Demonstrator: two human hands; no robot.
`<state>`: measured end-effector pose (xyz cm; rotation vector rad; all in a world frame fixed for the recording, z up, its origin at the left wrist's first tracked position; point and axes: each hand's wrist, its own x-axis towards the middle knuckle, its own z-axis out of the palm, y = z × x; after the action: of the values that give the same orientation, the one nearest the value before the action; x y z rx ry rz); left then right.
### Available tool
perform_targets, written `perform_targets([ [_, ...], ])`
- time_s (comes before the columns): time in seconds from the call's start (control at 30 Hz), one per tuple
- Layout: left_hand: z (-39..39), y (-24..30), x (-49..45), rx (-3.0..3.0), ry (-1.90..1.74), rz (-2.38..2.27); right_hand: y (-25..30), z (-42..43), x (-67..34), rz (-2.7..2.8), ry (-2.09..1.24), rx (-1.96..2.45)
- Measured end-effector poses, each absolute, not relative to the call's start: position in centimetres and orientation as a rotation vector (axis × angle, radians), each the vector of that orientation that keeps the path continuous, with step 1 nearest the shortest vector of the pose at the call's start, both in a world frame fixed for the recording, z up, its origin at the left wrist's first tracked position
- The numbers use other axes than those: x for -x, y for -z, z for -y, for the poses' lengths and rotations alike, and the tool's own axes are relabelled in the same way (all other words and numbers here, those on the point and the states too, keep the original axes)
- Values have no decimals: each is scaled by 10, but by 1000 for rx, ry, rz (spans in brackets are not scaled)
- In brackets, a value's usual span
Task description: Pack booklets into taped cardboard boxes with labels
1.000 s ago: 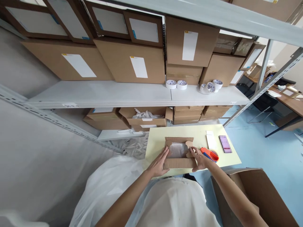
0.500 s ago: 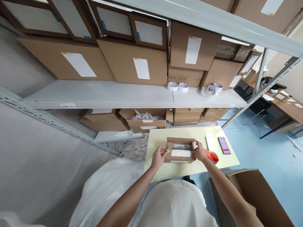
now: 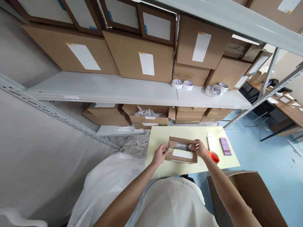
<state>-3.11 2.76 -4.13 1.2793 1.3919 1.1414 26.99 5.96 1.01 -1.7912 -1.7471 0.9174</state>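
Observation:
A small open cardboard box (image 3: 182,160) with a white label on its near side sits on the pale yellow table, turned slightly. Something clear or greyish, too indistinct to name, lies inside it. My left hand (image 3: 161,154) pinches the box's left end near the corner, where a bit of tape or torn edge shows. At the right end, my right hand (image 3: 200,148) grips a short flap, which leans inward over the opening. Just right of that hand lies an orange-red tool (image 3: 214,156), perhaps a tape dispenser, partly hidden by my forearm.
The yellow table (image 3: 157,135) also bears a white paper strip (image 3: 212,142) and a blurred purple item (image 3: 225,146). Behind it, a grey shelf (image 3: 142,91) holds cartons and tape rolls (image 3: 177,84). A large open carton (image 3: 260,195) stands lower right, a white plastic bag (image 3: 104,186) lower left.
The box has turned slightly clockwise. My right hand has moved inward and up a little, and the right flap now bends in over the opening. The view has shifted slightly.

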Motion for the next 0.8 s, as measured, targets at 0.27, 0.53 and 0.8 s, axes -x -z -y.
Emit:
perform_targets([
  [0.27,-27,47,28,-1425,-1074,-1467,-4,-33,-290,2068,-950,1614],
  [0.53,-22,41,16,-1834,-835,-1543,17,-26,-265,1891,-1026,1771],
  [0.8,-3,20,17,-1986,-655,-1595,6,-38,-271,1928,-808,1765],
])
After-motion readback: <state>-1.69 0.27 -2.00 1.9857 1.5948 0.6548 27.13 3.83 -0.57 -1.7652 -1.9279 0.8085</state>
